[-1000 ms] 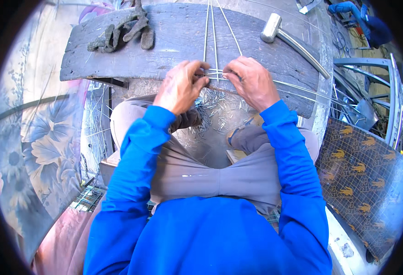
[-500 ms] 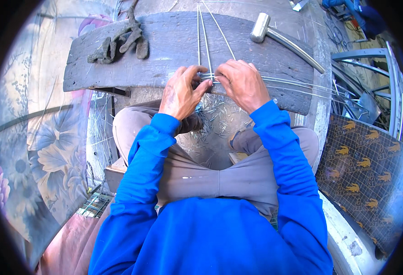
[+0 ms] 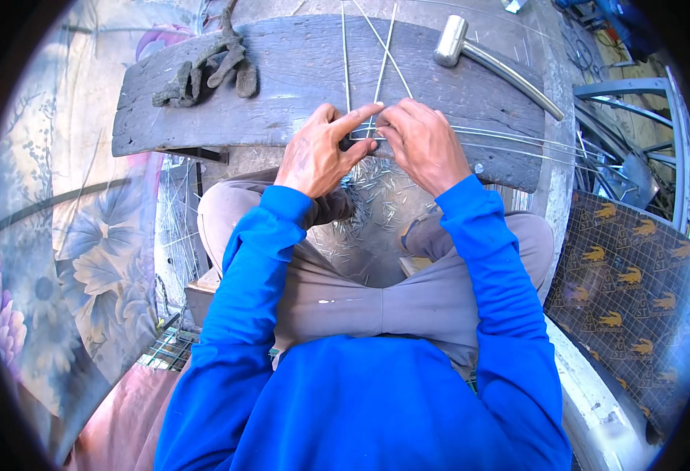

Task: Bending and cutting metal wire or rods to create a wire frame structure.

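Note:
Several thin metal rods cross each other at the near edge of a dark wooden bench (image 3: 298,63). One upright rod (image 3: 386,59) leans right, crossing another slanted rod (image 3: 388,47); a third rod (image 3: 345,63) stands nearly straight to their left. My left hand (image 3: 313,153) is at the crossing, index finger stretched against the right-leaning rod and thumb near its lower end; its other fingers are curled and partly hidden. My right hand (image 3: 426,145) is closed on the rods just right of it, fingertips hidden. Long side rods (image 3: 510,141) run out rightward beneath it.
A metal hammer (image 3: 452,43) lies at the bench's right, dark gloves (image 3: 219,71) at its left. Short metal offcuts (image 3: 376,192) litter the floor between my legs. A grey metal frame (image 3: 663,118) and a patterned board (image 3: 620,298) stand right; a floral cloth (image 3: 86,267) hangs left.
The middle upright rod has swung from leaning left to leaning right, now crossing the slanted one. My left index finger has straightened toward the right; my right hand stays at the crossing.

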Available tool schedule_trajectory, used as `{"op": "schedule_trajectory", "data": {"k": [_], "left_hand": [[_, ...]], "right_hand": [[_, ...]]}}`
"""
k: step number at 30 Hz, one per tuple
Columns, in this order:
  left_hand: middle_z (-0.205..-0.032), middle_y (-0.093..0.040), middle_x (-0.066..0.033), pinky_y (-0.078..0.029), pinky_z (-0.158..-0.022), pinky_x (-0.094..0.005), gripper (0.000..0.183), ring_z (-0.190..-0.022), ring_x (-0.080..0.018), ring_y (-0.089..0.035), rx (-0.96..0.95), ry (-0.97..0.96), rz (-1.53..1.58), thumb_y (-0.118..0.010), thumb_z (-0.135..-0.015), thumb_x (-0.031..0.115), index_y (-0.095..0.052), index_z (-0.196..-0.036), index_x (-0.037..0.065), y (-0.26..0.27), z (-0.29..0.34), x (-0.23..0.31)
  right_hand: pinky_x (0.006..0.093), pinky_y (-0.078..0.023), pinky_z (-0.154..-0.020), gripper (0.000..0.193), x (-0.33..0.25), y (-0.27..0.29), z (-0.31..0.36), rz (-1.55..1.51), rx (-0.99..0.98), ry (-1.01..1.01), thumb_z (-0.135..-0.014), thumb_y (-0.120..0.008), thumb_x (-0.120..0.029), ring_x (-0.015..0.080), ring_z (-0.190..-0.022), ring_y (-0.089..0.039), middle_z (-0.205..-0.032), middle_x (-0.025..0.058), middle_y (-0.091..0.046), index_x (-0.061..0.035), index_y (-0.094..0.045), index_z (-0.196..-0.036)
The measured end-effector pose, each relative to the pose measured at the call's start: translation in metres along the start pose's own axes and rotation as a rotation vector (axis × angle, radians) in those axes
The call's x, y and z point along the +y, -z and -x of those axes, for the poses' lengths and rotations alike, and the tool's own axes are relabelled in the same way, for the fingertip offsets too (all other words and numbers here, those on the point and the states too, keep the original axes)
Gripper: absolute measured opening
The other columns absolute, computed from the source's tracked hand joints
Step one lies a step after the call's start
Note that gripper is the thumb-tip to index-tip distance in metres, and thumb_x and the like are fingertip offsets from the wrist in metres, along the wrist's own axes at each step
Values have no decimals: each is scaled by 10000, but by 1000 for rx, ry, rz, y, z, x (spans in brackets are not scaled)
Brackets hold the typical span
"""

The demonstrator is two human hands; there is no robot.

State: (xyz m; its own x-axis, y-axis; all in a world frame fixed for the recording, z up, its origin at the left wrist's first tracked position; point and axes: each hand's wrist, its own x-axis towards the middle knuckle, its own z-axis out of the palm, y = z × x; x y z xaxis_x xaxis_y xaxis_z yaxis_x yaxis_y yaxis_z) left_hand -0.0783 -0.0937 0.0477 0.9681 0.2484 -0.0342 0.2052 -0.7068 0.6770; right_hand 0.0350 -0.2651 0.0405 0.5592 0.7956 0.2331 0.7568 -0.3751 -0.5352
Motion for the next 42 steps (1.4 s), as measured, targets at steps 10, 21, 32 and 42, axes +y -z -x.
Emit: {"op": "schedule_trajectory", "data": {"k": [10,21,32,42], "left_hand": [[-1200,-648,-158,-559,-960,-451,478,-1134,-354,-663,-29,-236,-72,-804,-912,385,-707,-1332,178,4,-12,-18],[-1187,-665,-133,-552,-984,-462,416,-1146,-359,-662,-48,-104,-10,-761,-942,334,-716,-1306,137,3,-5,-2],[-1001,-711,-130,-556,-843,-444,196,-965,-351,-685,95,-204,-9,-742,-964,222,-788,-1108,97,-7,-9,-10],[-995,-715,-112,-552,-828,-435,159,-944,-334,-687,106,-222,-55,-740,-963,199,-787,-1095,124,-8,-8,-2]], "right_hand": [[471,-516,-834,60,4,-2,0,-62,9,1,-919,-715,-121,331,-931,-671,-925,90,-655,-86,-687,-958],[471,-528,-843,61,0,3,2,-69,12,2,-912,-713,-108,340,-918,-669,-923,107,-652,-68,-685,-949],[470,-555,-817,108,1,8,1,-117,8,-17,-940,-702,-154,355,-888,-699,-930,133,-700,-57,-726,-979],[460,-590,-951,441,64,58,-39,-20,-113,-422,-941,-724,-482,379,-1020,-762,-1061,201,-787,-92,-805,-1131]]}}
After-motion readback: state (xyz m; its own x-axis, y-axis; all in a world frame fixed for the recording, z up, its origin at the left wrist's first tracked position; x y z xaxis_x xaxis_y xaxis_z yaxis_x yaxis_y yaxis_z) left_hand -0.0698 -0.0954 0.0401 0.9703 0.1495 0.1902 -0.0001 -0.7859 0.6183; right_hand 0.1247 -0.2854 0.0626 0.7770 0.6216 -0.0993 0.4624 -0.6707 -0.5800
